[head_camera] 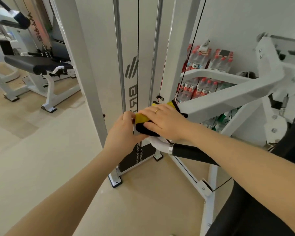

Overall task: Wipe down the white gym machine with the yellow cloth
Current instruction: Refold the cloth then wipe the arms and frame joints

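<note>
The yellow cloth [142, 118], edged in black, lies over the bend of a white arm of the gym machine [228, 97], in front of its tall upright tower [143, 40]. My right hand [165, 121] lies flat on top of the cloth, fingers spread, a ring on one finger. My left hand [124, 132] grips the cloth's left end with curled fingers, thumb on top. Most of the cloth is hidden under both hands. A black handle grip [191, 153] sticks out just below my right wrist.
Black cables run down the tower to a weight stack [136, 157] at its foot. Packs of water bottles [209, 60] are stacked against the wall behind the machine. A black padded bench [37, 63] and another white machine stand at left on the beige floor [41, 150].
</note>
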